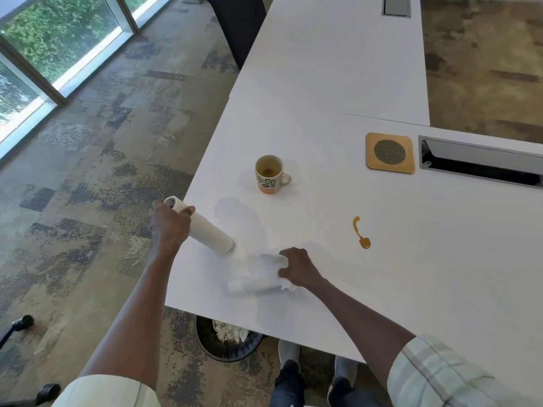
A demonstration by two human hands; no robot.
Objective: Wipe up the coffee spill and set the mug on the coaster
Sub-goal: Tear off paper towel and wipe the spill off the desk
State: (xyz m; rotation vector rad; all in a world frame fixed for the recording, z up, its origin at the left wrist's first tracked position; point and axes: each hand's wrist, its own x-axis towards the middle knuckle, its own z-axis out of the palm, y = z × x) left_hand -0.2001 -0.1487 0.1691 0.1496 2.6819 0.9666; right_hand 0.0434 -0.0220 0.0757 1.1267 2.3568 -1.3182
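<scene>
A cream mug (269,175) with an orange base stands upright on the white table (411,259), a little coffee inside. To its right lies a square wooden coaster (390,153) with a dark mesh centre. A brown coffee spill (362,234) streaks the table right of my hands. My left hand (169,226) grips a tilted paper towel roll (205,227) near the table's left edge. My right hand (296,267) clutches a loose paper towel sheet (255,274) pulled from the roll, left of the spill.
A metal cable slot (482,163) is sunk in the table right of the coaster. A black waste bin (227,339) with crumpled paper sits under the table's near edge, beside my shoes. Office chair legs (20,324) stand at the lower left. Windows line the left wall.
</scene>
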